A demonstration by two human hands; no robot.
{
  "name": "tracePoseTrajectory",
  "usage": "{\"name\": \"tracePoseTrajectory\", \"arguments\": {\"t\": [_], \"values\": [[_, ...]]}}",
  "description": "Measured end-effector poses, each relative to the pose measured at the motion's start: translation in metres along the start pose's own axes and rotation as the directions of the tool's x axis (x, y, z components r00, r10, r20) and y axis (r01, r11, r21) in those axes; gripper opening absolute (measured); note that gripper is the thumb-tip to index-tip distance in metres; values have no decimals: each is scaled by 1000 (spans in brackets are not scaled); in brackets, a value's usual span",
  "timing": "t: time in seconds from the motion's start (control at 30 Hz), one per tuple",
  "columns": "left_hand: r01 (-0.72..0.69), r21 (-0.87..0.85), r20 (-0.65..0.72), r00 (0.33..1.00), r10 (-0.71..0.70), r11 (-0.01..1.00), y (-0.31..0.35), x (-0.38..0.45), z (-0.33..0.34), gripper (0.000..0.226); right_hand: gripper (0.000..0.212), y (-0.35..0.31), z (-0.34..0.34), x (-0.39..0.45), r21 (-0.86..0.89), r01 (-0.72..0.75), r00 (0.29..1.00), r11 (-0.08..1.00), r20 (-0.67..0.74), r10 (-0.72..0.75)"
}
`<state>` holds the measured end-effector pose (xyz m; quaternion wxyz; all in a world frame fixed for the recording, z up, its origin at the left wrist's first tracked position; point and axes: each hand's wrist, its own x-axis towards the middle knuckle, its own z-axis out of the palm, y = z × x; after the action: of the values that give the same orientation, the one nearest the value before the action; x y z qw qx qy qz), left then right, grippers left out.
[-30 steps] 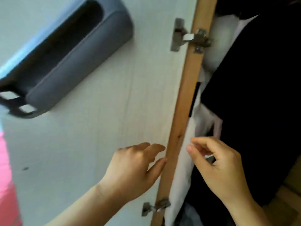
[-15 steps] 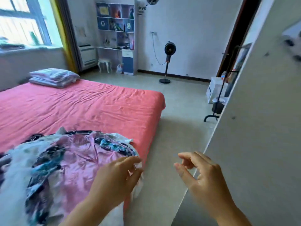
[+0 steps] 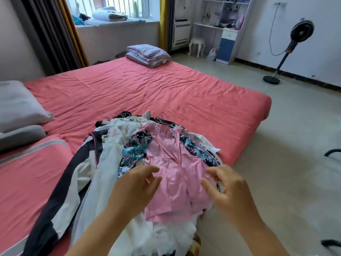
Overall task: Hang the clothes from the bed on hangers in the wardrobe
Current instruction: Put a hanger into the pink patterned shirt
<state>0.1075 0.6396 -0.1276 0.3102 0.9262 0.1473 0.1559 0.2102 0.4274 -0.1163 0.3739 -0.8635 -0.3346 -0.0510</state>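
Your left hand (image 3: 135,189) hangs over the clothes pile (image 3: 147,163) at the near edge of the bed (image 3: 166,85), fingers loosely curved and holding nothing; whether the fingertips touch the cloth you cannot tell. Your right hand (image 3: 228,189) is beside it, also loose and empty, thumb and fingers spread a little above the right edge of the pink shirt (image 3: 171,174). That shirt lies on top of the pile, between your two hands, collar pointing away from you. Under it on the left shows a floral shirt (image 3: 132,154) in black, teal and white, and its pattern shows again on the right of the pink one. Left of that lies a white garment (image 3: 114,145), and further left a black-and-white garment (image 3: 70,172) runs down toward you. White fluffy fabric (image 3: 166,235) hangs off the near end of the pile. At the far end of the pile, thin wire hangers (image 3: 158,119) stick out onto the red sheet. A grey pillow (image 3: 18,104) sits at the left, a folded quilt (image 3: 147,54) at the bed's far corner, and a standing fan (image 3: 287,50) on the floor to the right. The wardrobe is out of view.
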Motion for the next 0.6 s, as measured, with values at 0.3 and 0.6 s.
{"name": "tracePoseTrajectory", "arguments": {"t": [0.3,0.6], "values": [[180,53,58,982,-183,982,-65,123,41,35,26,59,78,141,32,28,990,999,136,-32],[385,207,155,895,-419,899,-129,296,125,43,29,166,136,278,72,-93,958,993,278,69]]}}
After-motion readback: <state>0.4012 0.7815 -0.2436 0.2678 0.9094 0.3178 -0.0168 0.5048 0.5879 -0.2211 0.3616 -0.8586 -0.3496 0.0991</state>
